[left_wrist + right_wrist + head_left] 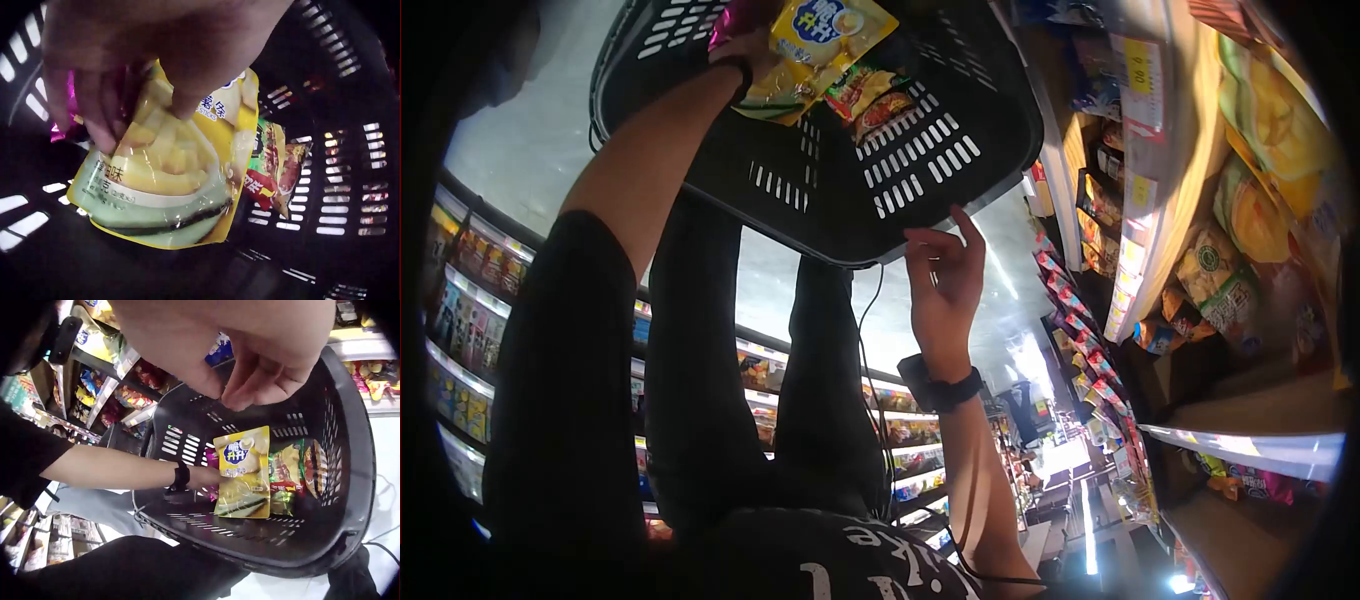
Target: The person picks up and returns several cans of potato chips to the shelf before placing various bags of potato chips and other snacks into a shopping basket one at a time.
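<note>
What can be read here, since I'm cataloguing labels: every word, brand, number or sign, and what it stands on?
"脆升升": yellow bag, its logo.
"薯条": yellow bag.
"STICKS": yellow bag, below those characters; the letters before it are unclear.
"味" and "克": yellow bag, lower part, among partly hidden print.
"ike": dark shirt; its other lettering is incomplete.
Too small, blurred or partial: red-and-green packet, price labels, shelf packets.
</note>
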{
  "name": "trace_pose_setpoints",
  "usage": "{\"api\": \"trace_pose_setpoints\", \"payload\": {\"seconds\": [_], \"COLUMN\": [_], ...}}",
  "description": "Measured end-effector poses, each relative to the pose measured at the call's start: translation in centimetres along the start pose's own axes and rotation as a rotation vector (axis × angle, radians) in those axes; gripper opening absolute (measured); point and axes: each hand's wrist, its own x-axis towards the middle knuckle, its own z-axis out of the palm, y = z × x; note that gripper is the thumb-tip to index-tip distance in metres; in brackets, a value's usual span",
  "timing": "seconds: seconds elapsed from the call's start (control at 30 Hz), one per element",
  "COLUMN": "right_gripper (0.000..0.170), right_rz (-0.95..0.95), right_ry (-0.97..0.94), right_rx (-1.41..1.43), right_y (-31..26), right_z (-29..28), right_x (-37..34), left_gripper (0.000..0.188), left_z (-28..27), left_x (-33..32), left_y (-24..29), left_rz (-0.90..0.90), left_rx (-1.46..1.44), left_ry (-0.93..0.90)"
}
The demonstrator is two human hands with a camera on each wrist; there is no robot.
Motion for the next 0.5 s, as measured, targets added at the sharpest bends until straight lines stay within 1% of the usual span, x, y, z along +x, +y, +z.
{"api": "trace_pose_setpoints", "payload": {"seconds": [0.03,0.13,0.2,0.3,0.33,0.37,0.4,0.47,0.5], "right_gripper": [0.057,0.055,0.051,0.050,0.050,0.051,0.053,0.058,0.064], "right_rz": [-0.026,-0.044,-0.017,0.026,0.057,0.084,0.042,-0.045,-0.008], "right_ry": [-0.022,-0.063,-0.080,-0.131,-0.153,-0.174,-0.115,0.007,0.017], "right_rx": [0.027,0.024,0.024,0.011,-0.009,-0.030,-0.058,-0.116,-0.073], "right_y": [0.4,-1.1,-1.7,-2.4,-2.5,-2.7,-2.3,-1.4,-2.1], "right_z": [0.1,1.0,1.4,1.9,1.8,1.7,1.7,1.4,0.9], "right_x": [-0.1,-0.5,-0.6,0.0,0.2,0.6,0.9,1.6,1.8], "left_gripper": [0.063,0.051,0.045,0.039,0.034,0.031,0.029,0.030,0.029], "left_z": [-0.3,-0.4,-0.5,-3.4,-2.4,-2.6,-3.2,-8.8,-10.0], "left_x": [-0.4,-1.4,-2.2,-6.8,-7.6,-9.1,-11.1,-17.1,-19.5], "left_y": [0.4,0.9,1.3,3.9,3.6,3.9,4.5,8.2,8.9], "left_rz": [0.033,0.132,0.215,0.281,0.405,0.448,0.493,0.434,0.496], "left_rx": [0.030,0.085,0.086,-0.055,-0.075,-0.149,-0.224,-0.310,-0.396], "left_ry": [-0.014,-0.057,-0.100,-0.148,0.003,0.030,0.055,-0.164,-0.170]}}
